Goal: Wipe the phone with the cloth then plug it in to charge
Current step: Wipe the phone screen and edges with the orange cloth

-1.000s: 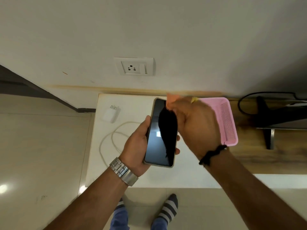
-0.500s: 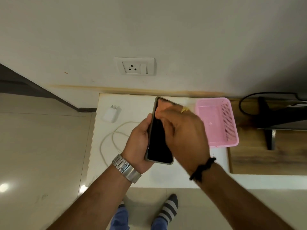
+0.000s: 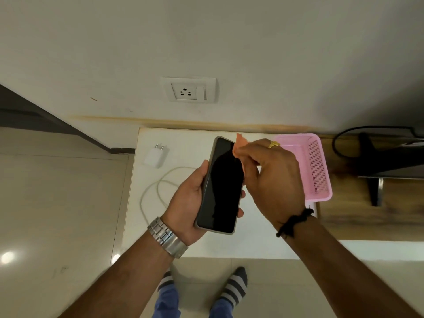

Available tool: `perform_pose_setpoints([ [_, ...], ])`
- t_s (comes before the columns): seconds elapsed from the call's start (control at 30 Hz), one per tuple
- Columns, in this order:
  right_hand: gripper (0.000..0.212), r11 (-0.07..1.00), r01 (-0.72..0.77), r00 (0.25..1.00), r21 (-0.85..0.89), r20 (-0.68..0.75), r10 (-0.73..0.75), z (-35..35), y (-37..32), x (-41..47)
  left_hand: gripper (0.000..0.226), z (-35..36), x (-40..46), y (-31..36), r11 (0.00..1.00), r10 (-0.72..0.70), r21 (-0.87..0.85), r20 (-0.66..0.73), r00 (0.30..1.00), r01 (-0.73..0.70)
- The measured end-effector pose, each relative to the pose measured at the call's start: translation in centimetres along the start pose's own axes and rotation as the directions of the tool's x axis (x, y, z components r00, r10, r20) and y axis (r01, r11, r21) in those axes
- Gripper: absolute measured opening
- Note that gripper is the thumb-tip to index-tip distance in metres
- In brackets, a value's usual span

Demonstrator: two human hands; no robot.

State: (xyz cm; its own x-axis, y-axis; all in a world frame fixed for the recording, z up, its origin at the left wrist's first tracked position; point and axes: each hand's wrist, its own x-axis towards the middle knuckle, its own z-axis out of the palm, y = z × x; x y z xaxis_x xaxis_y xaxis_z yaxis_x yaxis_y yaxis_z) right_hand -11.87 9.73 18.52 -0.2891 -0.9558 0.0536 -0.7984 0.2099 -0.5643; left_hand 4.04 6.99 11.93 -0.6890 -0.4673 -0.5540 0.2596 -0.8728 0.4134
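**Cloth at the phone's top edge**

Our left hand point(image 3: 188, 203) cradles one phone point(image 3: 220, 187) above the worktop point(image 3: 183, 138); our right hand point(image 3: 273, 177) pinches one orange cloth point(image 3: 239, 145), seemingly touching the screen. One charger point(image 3: 156, 156) and one cable point(image 3: 158, 187) lie unplugged.

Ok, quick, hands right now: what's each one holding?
Left hand: closed around the phone.
Right hand: closed, pinching the cloth against the phone.

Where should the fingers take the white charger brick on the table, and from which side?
Grip the charger brick across its two long flat sides, coming from above. It lies flat on the white table, pins pointing toward the wall, cable trailing near it.
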Motion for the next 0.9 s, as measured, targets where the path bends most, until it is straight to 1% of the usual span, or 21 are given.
perform_pose_setpoints([
  [0.07,0.019,0.998,0.066,0.998,-0.014,-0.009,-0.066,0.6,-1.6,0.9,0.05,0.4,0.2,-0.5,1.0,-0.025,-0.003,-0.004,1.0,0.025],
  [0.17,0.021,0.994,0.111,0.992,0.001,0.063,-0.111,0.7,-2.3,1.6,0.05,0.3,-0.1,-0.4,0.999,-0.02,-0.033,0.02,1.0,0.021],
  [0.23,0.019,0.997,0.073,0.996,0.018,0.056,-0.074,-0.2,-1.1,1.3,0.055,-0.2,-0.2,0.0,0.999,-0.014,-0.041,0.043,0.999,0.016],
  [0.33,0.018,1.0,0.008,1.0,0.017,0.025,-0.008,-0.5,-0.7,0.9,0.057,0.0,-0.1,-0.1,1.0,-0.028,-0.012,0.023,0.999,0.028],
  [0.4,0.019,1.0,0.021,1.0,0.008,-0.011,-0.021,0.0,-1.4,1.4,0.053,0.6,0.1,-0.2,1.0,-0.028,0.008,-0.003,1.0,0.028],
  [0.43,0.02,0.999,0.041,0.999,0.011,-0.008,-0.041,0.3,-1.9,1.5,0.051,0.8,0.3,-0.2,1.0,-0.024,0.011,-0.016,1.0,0.024],
  [0.5,0.021,0.997,0.081,0.996,0.005,0.032,-0.081,0.7,-2.6,0.8,0.048,0.7,0.6,0.3,1.0,-0.014,-0.007,-0.053,0.998,0.014],
  [0.53,0.02,0.996,0.094,0.993,-0.002,0.077,-0.094,1.0,-2.9,-0.3,0.048,0.6,0.6,0.7,1.0,-0.014,-0.023,-0.08,0.997,0.012],
  [0.57,0.019,0.995,0.103,0.985,0.008,0.14,-0.103,1.4,-3.3,-1.8,0.049,0.4,0.6,1.1,0.999,-0.02,-0.038,-0.101,0.995,0.016],
  [0.6,0.022,0.995,0.095,0.971,0.032,0.215,-0.1,1.4,-4.1,-3.4,0.052,0.2,0.6,1.4,0.998,-0.03,-0.056,-0.105,0.994,0.024],
  [0.63,0.026,0.992,0.109,0.958,0.06,0.259,-0.121,1.6,-4.3,-4.5,0.054,0.2,0.6,1.5,0.997,-0.039,-0.066,-0.099,0.994,0.032],
  [0.67,0.023,0.987,0.142,0.954,0.073,0.258,-0.156,1.3,-4.1,-4.4,0.052,0.3,0.5,1.3,0.998,-0.038,-0.062,-0.093,0.995,0.032],
  [0.7,0.019,0.985,0.159,0.961,0.064,0.22,-0.169,1.2,-3.5,-3.5,0.048,0.5,0.5,1.0,0.998,-0.036,-0.052,-0.087,0.996,0.031],
  [0.77,0.029,0.995,0.095,0.991,0.014,0.096,-0.096,0.6,-2.2,-0.4,0.044,0.9,0.6,0.2,0.997,-0.05,-0.055,-0.07,0.996,0.046],
  [0.83,0.026,1.0,0.013,1.0,-0.002,0.019,-0.013,0.3,-1.5,1.8,0.046,1.1,0.6,0.0,0.996,-0.061,-0.062,-0.065,0.996,0.057],
  [0.87,0.025,1.0,0.003,1.0,-0.018,0.02,-0.003,0.3,-1.7,1.6,0.047,1.1,0.7,0.3,0.996,-0.058,-0.073,-0.067,0.996,0.053],
  [0.9,0.027,0.999,0.026,0.998,-0.026,0.057,-0.025,0.8,-2.2,0.5,0.046,0.9,0.7,0.6,0.995,-0.051,-0.088,-0.075,0.996,0.044],
])
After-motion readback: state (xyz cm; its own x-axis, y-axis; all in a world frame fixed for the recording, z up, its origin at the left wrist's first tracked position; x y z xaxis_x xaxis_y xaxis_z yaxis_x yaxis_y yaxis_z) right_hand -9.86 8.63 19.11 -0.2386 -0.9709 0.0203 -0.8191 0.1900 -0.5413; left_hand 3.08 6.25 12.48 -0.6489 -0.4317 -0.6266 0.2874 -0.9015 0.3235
